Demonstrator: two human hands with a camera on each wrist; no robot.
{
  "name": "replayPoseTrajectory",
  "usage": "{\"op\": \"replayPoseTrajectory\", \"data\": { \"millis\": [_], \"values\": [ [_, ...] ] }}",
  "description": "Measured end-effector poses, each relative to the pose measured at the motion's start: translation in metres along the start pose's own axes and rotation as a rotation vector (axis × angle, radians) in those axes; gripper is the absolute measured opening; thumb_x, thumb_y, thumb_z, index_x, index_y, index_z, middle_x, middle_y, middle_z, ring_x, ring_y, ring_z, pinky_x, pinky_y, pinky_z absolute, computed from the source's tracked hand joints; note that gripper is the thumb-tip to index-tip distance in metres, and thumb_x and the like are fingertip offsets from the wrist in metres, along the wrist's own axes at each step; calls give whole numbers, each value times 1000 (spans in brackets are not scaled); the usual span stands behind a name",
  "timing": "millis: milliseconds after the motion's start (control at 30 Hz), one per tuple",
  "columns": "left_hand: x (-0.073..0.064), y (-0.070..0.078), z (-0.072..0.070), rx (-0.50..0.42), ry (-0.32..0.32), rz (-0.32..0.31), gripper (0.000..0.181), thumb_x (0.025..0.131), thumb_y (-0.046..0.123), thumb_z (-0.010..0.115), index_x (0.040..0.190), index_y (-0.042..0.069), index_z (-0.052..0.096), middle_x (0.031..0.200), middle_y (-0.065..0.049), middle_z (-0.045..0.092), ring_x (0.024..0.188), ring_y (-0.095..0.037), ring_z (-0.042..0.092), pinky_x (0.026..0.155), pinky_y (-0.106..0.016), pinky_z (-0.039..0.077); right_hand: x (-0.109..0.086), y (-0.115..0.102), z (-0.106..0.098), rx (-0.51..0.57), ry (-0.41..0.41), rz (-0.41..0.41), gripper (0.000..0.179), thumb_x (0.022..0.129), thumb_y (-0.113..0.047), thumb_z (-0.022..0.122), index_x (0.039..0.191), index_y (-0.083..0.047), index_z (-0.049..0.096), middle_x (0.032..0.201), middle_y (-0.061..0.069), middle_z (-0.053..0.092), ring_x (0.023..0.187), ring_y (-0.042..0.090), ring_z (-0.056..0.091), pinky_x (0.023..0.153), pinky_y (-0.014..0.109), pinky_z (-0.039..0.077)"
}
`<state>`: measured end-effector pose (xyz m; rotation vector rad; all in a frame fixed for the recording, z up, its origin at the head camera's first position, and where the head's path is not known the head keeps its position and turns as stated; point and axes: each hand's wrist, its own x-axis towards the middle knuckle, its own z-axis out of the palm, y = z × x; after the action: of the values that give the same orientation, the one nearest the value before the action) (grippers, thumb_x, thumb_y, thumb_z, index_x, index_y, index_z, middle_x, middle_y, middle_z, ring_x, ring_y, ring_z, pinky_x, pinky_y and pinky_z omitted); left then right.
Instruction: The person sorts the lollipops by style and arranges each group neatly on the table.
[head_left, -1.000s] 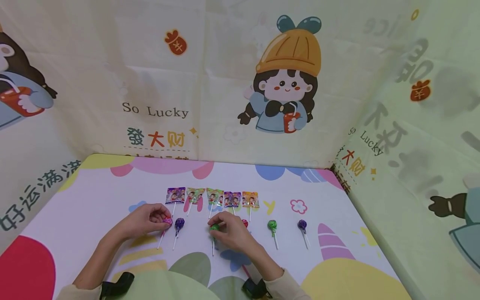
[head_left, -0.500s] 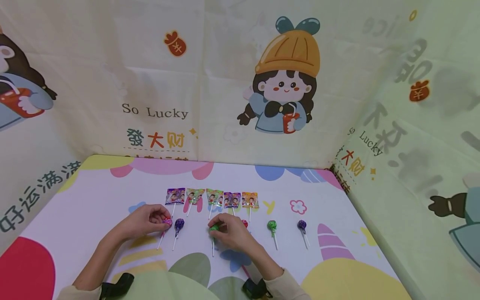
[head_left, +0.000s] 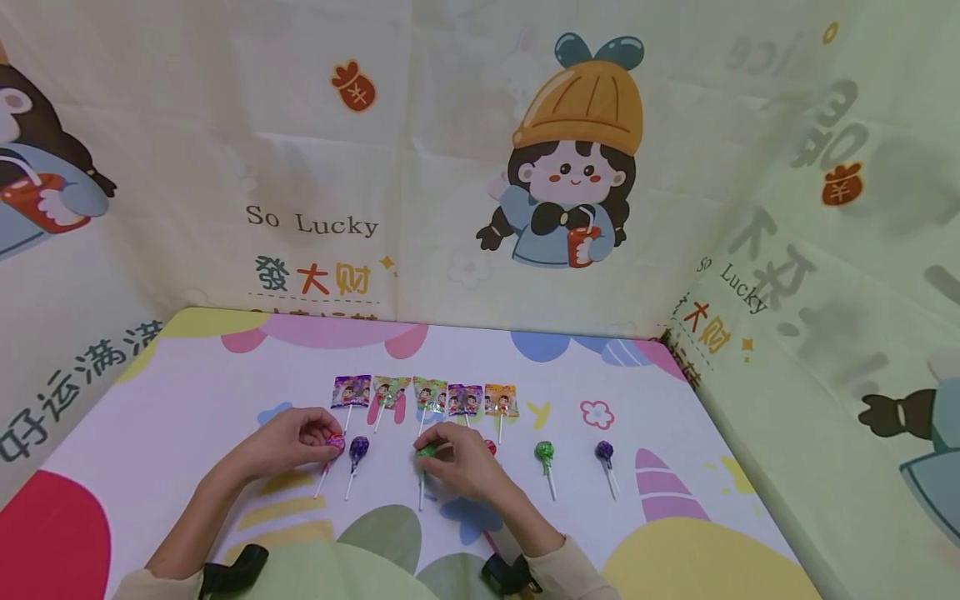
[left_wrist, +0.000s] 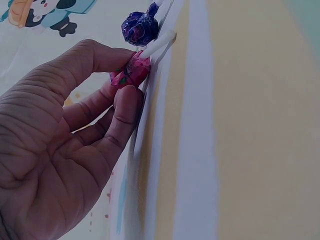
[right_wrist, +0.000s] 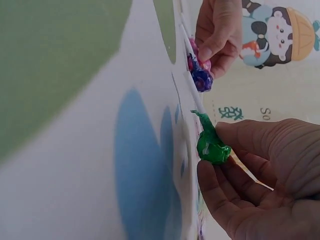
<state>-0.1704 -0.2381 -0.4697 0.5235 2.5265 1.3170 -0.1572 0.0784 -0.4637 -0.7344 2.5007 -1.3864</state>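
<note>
My left hand [head_left: 288, 437] pinches the wrapped head of a pink lollipop [left_wrist: 132, 72] between thumb and fingers, its white stick slanting toward me. Just right of it lies a purple lollipop [head_left: 359, 448], stick also toward me. With thumb and fingertips, my right hand [head_left: 471, 460] holds a green lollipop [right_wrist: 212, 147] by its head, close over the tabletop. A red lollipop [head_left: 491, 447] shows only partly behind the right hand. Farther right lie another green lollipop [head_left: 544, 452] and another purple lollipop [head_left: 604, 450], spaced apart.
Behind the hands, several lollipops in flat printed packets [head_left: 352, 390] lie side by side in a row. The table [head_left: 480, 358] has a colourful printed cover. Patterned cloth [head_left: 435, 167] hangs at the back and sides.
My right hand has shifted slightly left with the green lollipop, whose stick end has swung a little left too. The left hand stays where it was.
</note>
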Motion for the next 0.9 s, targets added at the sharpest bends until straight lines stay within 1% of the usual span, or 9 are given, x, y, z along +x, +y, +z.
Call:
{"op": "replayPoseTrajectory", "data": {
  "millis": [67,267,433,633,900],
  "values": [
    [0,0,0,2,-1,0,26,88,19,82,104,4,67,87,-3,62,79,-19,56,68,-22,52,2,-3,0,9,-3,-5,16,94,-8,73,110,-7,71,107,2,71,100,12,66,93,24,55],
    [2,0,0,4,-5,8,26,88,20,82,104,5,67,87,-2,62,79,-18,56,68,-22,51,7,-8,0,24,4,7,17,94,-7,73,111,-7,71,109,2,71,99,9,65,91,21,54],
    [2,0,0,5,-6,-1,27,87,21,82,104,5,67,86,-2,61,79,-19,56,67,-22,51,11,-10,1,32,11,-17,16,94,-7,73,110,-6,71,108,4,72,100,12,67,91,22,55],
    [1,-1,0,8,0,-4,27,87,20,82,104,5,67,87,-2,61,79,-19,55,67,-22,51,16,-14,7,43,10,-43,15,94,-6,74,108,-5,71,107,6,72,100,15,68,90,21,55],
    [-1,1,0,-12,1,0,26,88,18,82,104,4,67,86,-3,61,79,-18,55,67,-22,50,25,-19,16,39,3,-60,15,93,-6,74,108,-4,71,106,6,72,100,13,68,88,19,55]
  ]
}}
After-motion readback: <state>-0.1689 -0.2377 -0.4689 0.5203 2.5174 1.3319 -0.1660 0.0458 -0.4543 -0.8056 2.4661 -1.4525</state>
